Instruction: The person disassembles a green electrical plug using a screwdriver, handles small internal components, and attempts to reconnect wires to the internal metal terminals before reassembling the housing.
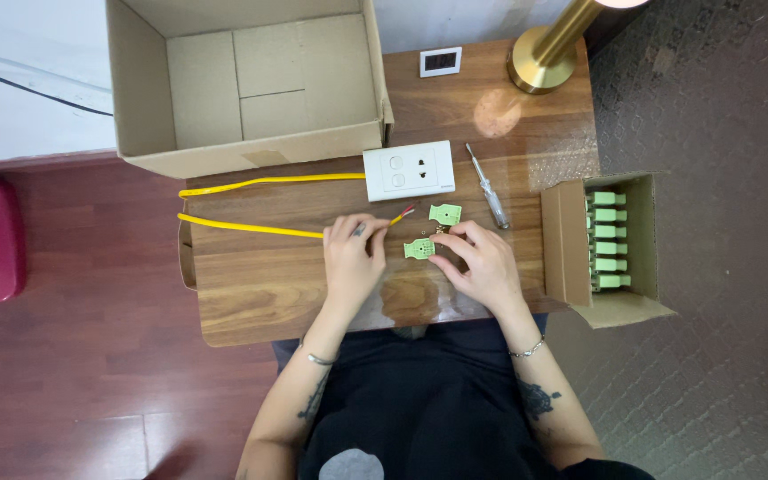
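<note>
My left hand [353, 258] pinches the stripped end of a yellow cable [251, 228], whose thin red and white wires stick out toward the right. My right hand [482, 262] rests on the wooden table [260, 293] and holds a small light green plug piece [420, 248] at its fingertips. A second green plug piece [444, 213] lies just above, apart from both hands. The cable loops left and back to a white wall socket plate [408, 170] lying flat on the table.
A screwdriver [488, 188] lies right of the socket plate. A small carton [611, 244] of several green plugs sits at the table's right edge. A large open cardboard box [246, 84] stands at the back left, a brass lamp base [540, 62] and a small white device [441, 61] behind.
</note>
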